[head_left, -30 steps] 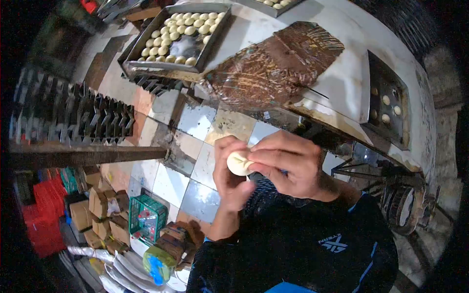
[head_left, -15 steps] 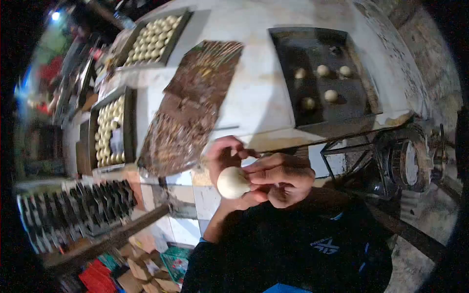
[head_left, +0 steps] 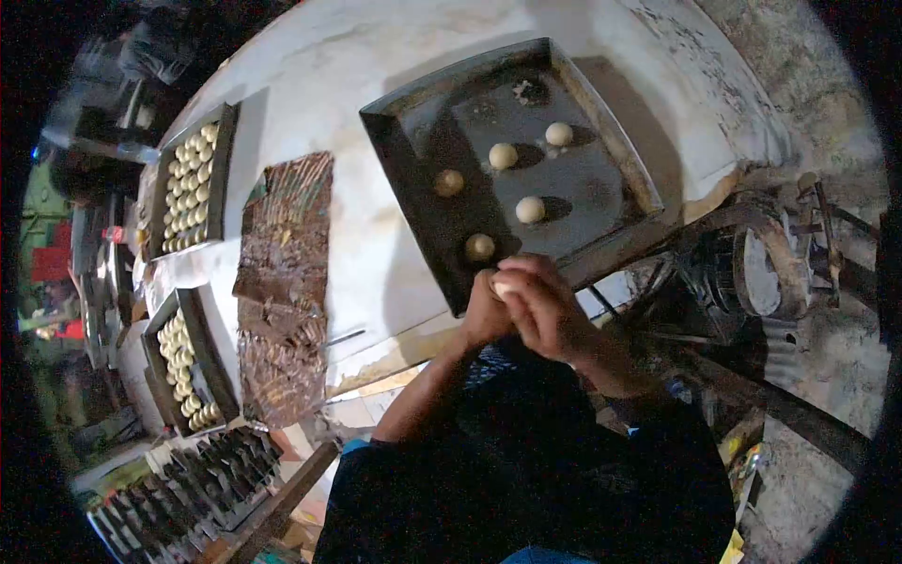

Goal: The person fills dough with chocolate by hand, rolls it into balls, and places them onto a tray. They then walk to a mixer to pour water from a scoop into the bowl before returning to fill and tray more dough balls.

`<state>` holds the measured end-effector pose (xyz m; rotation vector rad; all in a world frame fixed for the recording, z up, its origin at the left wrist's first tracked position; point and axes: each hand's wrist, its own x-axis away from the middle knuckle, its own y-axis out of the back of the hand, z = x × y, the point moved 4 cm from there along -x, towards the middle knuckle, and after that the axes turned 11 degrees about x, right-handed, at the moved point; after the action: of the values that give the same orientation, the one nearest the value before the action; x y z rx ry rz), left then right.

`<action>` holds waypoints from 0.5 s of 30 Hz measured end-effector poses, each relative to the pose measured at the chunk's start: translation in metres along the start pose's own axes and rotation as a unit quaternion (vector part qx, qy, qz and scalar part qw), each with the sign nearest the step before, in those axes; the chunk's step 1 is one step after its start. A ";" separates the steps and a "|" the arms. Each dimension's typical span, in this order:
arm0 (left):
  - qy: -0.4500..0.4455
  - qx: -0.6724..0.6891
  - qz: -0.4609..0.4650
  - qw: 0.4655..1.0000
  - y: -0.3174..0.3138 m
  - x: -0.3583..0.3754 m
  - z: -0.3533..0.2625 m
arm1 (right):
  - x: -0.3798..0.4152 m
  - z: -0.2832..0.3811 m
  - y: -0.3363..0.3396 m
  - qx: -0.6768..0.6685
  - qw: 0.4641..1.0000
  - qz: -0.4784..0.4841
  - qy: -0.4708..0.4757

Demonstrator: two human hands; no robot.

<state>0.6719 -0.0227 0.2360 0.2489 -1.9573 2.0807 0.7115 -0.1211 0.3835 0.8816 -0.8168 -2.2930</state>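
My left hand and my right hand are closed together around a pale dough ball. Only a small patch of it shows between the fingers; the rest is covered. Both hands are at the near edge of a dark metal baking tray. Inside this tray, several round dough balls sit apart from one another, among them one dough ball just beyond my hands. A dark crumbly patch lies near the tray's far corner.
A brown, wrinkled sheet lies on the white table, with a thin dark stick beside it. Two trays of dough balls, a far tray and a near tray, stand left. A metal frame is at the right.
The view has swung right, toward the baking tray. My hands have come to the tray's near edge, and the dough ball, plainly visible before, is now mostly covered by my fingers.
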 end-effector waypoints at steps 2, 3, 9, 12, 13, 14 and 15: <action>0.027 -0.670 0.053 0.740 -0.059 0.008 0.003 | 0.006 -0.038 0.008 -0.062 0.993 0.019 -0.100; 0.060 -0.650 0.070 0.754 -0.060 0.009 0.002 | 0.011 -0.063 0.010 -0.116 0.973 0.005 -0.198; -0.096 -0.648 -0.007 0.756 -0.086 0.051 -0.074 | 0.007 -0.208 0.019 0.225 0.942 0.102 -0.227; -0.133 -0.634 -0.094 0.756 -0.090 0.093 -0.116 | 0.010 -0.217 0.005 0.331 0.889 0.243 -0.203; -0.154 -0.645 -0.099 0.742 -0.083 0.108 -0.127 | 0.015 -0.221 0.005 0.369 0.891 0.222 -0.146; -0.177 -0.656 -0.109 0.726 -0.072 0.125 -0.140 | 0.015 -0.234 0.015 0.340 0.903 0.214 -0.153; -0.165 -0.651 -0.110 0.733 -0.048 0.140 -0.150 | 0.008 -0.235 0.014 0.305 0.916 0.210 -0.154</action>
<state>0.5639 0.1399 0.3144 0.4873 -2.8485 0.1670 0.8804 -0.2148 0.2491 0.5041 -1.7388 -1.8250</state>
